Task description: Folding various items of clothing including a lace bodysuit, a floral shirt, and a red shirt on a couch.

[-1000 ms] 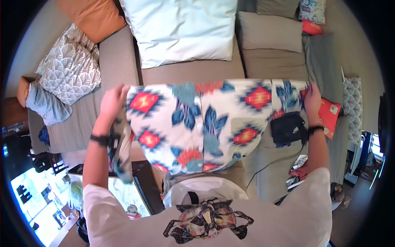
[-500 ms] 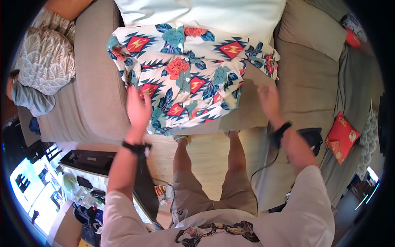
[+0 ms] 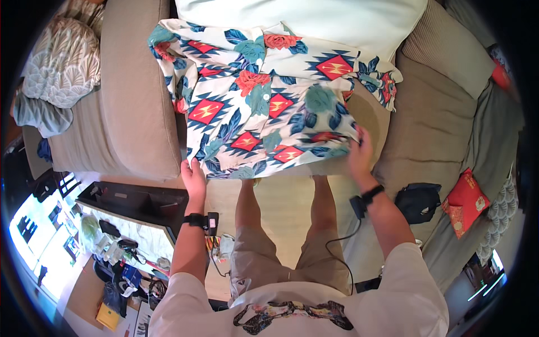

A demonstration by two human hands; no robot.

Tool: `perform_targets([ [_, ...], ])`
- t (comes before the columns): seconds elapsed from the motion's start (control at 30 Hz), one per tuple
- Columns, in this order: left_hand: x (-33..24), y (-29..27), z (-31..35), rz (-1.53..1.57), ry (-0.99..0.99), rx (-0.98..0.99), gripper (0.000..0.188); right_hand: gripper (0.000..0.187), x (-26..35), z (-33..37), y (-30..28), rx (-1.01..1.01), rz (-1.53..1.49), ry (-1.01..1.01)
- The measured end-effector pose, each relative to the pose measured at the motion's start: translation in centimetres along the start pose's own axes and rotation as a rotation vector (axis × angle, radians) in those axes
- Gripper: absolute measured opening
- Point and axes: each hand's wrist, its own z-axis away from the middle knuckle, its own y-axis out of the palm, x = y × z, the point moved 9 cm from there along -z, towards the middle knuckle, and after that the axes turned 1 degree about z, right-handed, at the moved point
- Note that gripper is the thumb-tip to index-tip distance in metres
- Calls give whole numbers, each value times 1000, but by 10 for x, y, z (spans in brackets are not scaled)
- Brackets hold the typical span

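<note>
A short-sleeved button-up shirt (image 3: 247, 121), white with red roses, teal leaves and red diamond shapes, lies spread on the brown sofa seat, its collar end against a white cushion. My left hand (image 3: 193, 175) pinches the shirt's lower left corner at the hem. At the lower right side edge, my right hand (image 3: 360, 154) has its fingers closed on the fabric; they are partly blurred. Between the two hands the hem is stretched out, hanging near the sofa's front edge. Both sleeves lie out to the sides.
A large white cushion (image 3: 303, 22) lies behind the shirt. Brown sofa sections (image 3: 135, 90) flank it. On the right are a beige pillow (image 3: 446, 48), a dark pouch (image 3: 418, 202) and a red cushion (image 3: 467, 202). A dark open-topped table (image 3: 135, 199) stands at lower left. Cables run from my wrist bands.
My left hand has moved down to the hem corner and gripped it. My right hand, empty before, has taken hold of the right edge. The lower shirt is pulled wider and flatter.
</note>
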Motion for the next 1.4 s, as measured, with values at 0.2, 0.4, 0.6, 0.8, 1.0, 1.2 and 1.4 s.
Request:
perform_targets([
  [0.2,31,-18,30,-400,-216,353,41,45,-86,108,-84,555,600,356],
  [0.4,-36,7,51,-956,360,229,43,42,-72,112,-63,846,1084,96],
  [0.6,-71,152,123,-886,873,713,41,15,42,55,41,617,777,-642],
  [0.8,-61,202,143,-1052,630,1602,41,19,103,5,72,644,855,-836],
  [1.0,-339,182,-56,-827,1300,21,45,28,172,-130,40,20,865,-737],
  [1.2,-360,185,-131,-1442,1340,296,39,20,119,-141,27,306,1149,-535],
  [1.4,-263,142,-36,-1452,1192,624,31,26,61,-46,2,655,1332,-523],
])
